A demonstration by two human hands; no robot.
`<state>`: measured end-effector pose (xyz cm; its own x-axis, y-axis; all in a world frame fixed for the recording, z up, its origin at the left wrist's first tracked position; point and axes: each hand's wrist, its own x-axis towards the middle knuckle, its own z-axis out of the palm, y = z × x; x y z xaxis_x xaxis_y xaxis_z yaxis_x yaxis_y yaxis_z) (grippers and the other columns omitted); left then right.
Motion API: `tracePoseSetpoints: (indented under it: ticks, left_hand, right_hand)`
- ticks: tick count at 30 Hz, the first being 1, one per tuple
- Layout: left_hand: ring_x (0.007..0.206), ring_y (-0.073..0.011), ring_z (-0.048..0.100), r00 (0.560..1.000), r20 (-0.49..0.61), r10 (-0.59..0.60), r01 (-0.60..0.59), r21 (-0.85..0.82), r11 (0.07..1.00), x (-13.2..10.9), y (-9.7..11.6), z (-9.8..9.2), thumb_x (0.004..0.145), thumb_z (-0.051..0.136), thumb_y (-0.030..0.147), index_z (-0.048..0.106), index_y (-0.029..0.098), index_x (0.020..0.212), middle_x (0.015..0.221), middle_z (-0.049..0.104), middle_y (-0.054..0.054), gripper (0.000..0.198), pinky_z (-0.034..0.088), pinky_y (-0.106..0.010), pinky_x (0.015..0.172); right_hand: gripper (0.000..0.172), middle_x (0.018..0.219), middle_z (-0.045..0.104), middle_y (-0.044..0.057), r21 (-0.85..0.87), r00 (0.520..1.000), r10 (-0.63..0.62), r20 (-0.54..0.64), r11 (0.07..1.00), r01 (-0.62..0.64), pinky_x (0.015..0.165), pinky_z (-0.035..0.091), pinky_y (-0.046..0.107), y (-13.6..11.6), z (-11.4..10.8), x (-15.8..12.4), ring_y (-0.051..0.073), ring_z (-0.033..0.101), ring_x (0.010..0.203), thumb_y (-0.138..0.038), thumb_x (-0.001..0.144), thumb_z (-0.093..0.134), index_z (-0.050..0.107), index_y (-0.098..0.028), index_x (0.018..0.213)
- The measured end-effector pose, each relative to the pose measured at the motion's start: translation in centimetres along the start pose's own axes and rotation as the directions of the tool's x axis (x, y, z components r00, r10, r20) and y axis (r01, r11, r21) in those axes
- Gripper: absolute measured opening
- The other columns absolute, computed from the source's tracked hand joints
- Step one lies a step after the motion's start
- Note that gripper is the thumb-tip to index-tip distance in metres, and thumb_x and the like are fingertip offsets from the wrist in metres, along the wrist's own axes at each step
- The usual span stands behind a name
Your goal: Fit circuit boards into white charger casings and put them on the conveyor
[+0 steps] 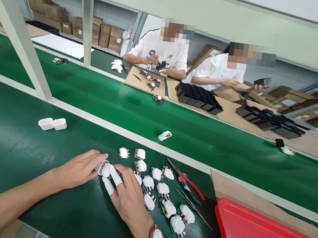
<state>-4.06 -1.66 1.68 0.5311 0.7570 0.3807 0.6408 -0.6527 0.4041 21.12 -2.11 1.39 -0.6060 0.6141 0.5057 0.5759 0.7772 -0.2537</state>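
Note:
My left hand is closed around a white oval plastic housing, its open end facing right. White finger cots cover two fingertips of my right hand, which pinch a small circuit board with a white putty-like lump at the housing's mouth. How far the board sits inside is hidden by my fingers. Several similar boards with white lumps lie on the green table to the right of my hands. Two more white housings stand side by side at the left.
Red-handled pliers and metal tweezers lie right of the boards, before a red tray. Beyond a pale rail, a green conveyor belt carries a white housing. Two people work opposite near black cases. A slanted post stands left.

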Motion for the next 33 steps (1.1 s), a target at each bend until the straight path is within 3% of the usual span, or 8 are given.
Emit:
tracePoseSetpoints:
  ticks: [4, 9, 14, 17, 20, 26, 30, 33]
  left_hand:
    - [0.113, -0.0292, 0.07, 1.0, -0.011, 0.02, -0.019, 0.034, 0.999, 0.2, 0.3, 0.0, 0.109, 0.045, 0.021, 0.033, 0.017, 0.158, 0.127, 0.066, -0.018, 0.051, 0.063, -0.043, 0.095]
    - [0.123, -0.0318, 0.067, 0.999, -0.009, 0.04, -0.04, 0.037, 0.999, 0.1, 0.6, 0.3, 0.108, 0.046, 0.018, 0.031, 0.018, 0.158, 0.13, 0.066, -0.018, 0.053, 0.061, -0.047, 0.101]
    - [0.119, -0.0277, 0.07, 0.988, 0.103, -0.112, 0.128, -0.161, 0.979, -0.4, 0.2, 0.7, 0.102, 0.057, 0.018, 0.029, 0.024, 0.159, 0.138, 0.062, -0.015, 0.064, 0.064, -0.042, 0.096]
    - [0.123, -0.0256, 0.069, 0.972, 0.167, -0.167, 0.21, -0.284, 0.936, -0.8, -0.1, 0.9, 0.099, 0.06, 0.017, 0.026, 0.03, 0.16, 0.143, 0.061, -0.011, 0.071, 0.062, -0.042, 0.101]
    - [0.129, -0.0255, 0.067, 0.957, 0.197, -0.212, 0.272, -0.358, 0.893, -0.9, -0.4, 1.2, 0.098, 0.062, 0.02, 0.026, 0.031, 0.157, 0.147, 0.062, -0.01, 0.07, 0.058, -0.045, 0.108]
    - [0.126, -0.024, 0.069, 0.937, 0.218, -0.274, 0.345, -0.445, 0.826, -0.9, -0.5, 1.3, 0.098, 0.063, 0.023, 0.039, 0.028, 0.138, 0.14, 0.066, -0.009, 0.047, 0.059, -0.042, 0.104]
    - [0.116, -0.0232, 0.072, 0.956, 0.168, -0.241, 0.288, -0.386, 0.876, -1.1, -0.5, 1.4, 0.099, 0.059, 0.021, 0.043, 0.027, 0.118, 0.134, 0.068, -0.008, 0.025, 0.058, -0.042, 0.097]
    - [0.11, -0.0237, 0.073, 0.954, 0.167, -0.251, 0.295, -0.35, 0.889, -1.1, -0.5, 1.6, 0.1, 0.058, 0.024, 0.04, 0.028, 0.114, 0.132, 0.069, -0.007, 0.024, 0.058, -0.042, 0.091]
  right_hand:
    - [0.038, 0.13, 0.061, 0.018, -0.01, 1.0, -0.017, -0.012, 1.0, 0.017, 0.086, 0.058, 0.049, -0.1, 0.1, 0.2, 0.032, 0.059, 0.107, -0.002, 0.094, 0.057, 0.057, -0.016, 0.129]
    - [0.034, 0.129, 0.061, 0.018, -0.032, 0.999, -0.02, 0.03, 0.999, 0.021, 0.083, 0.059, 0.05, -0.2, 0.2, 0.2, 0.033, 0.059, 0.104, 0.001, 0.091, 0.053, 0.061, -0.015, 0.119]
    - [0.046, 0.132, 0.061, 0.018, 0.06, 0.999, 0.035, 0.02, 0.998, -0.036, 0.092, 0.06, 0.049, -0.1, -0.2, 0.3, 0.032, 0.06, 0.114, -0.012, 0.099, 0.061, 0.049, -0.013, 0.143]
    - [0.035, 0.136, 0.061, 0.017, 0.071, 1.0, 0.004, 0.001, 0.997, -0.004, 0.095, 0.06, 0.049, -0.3, -0.4, 0.9, 0.032, 0.06, 0.118, -0.013, 0.101, 0.06, 0.055, -0.016, 0.135]
    - [0.029, 0.138, 0.06, 0.016, 0.058, 0.998, -0.019, 0.066, 0.998, 0.015, 0.098, 0.06, 0.05, -0.8, -0.4, 1.7, 0.033, 0.059, 0.124, -0.012, 0.103, 0.055, 0.058, -0.017, 0.131]
    - [0.035, 0.133, 0.059, 0.018, 0.12, 0.998, 0.0, 0.069, 0.993, -0.008, 0.096, 0.062, 0.048, -0.5, 0.6, 1.9, 0.031, 0.062, 0.118, -0.015, 0.103, 0.056, 0.053, -0.016, 0.138]
    - [0.042, 0.125, 0.06, 0.017, 0.009, 0.996, 0.01, 0.085, 1.0, -0.011, 0.082, 0.063, 0.047, 0.1, 1.3, 1.4, 0.03, 0.063, 0.103, -0.006, 0.094, 0.054, 0.056, -0.017, 0.134]
    - [0.048, 0.123, 0.06, 0.017, -0.05, 0.992, -0.011, 0.122, 0.999, 0.017, 0.08, 0.063, 0.046, 0.2, 1.3, 1.5, 0.031, 0.062, 0.102, 0.002, 0.084, 0.054, 0.06, -0.017, 0.127]
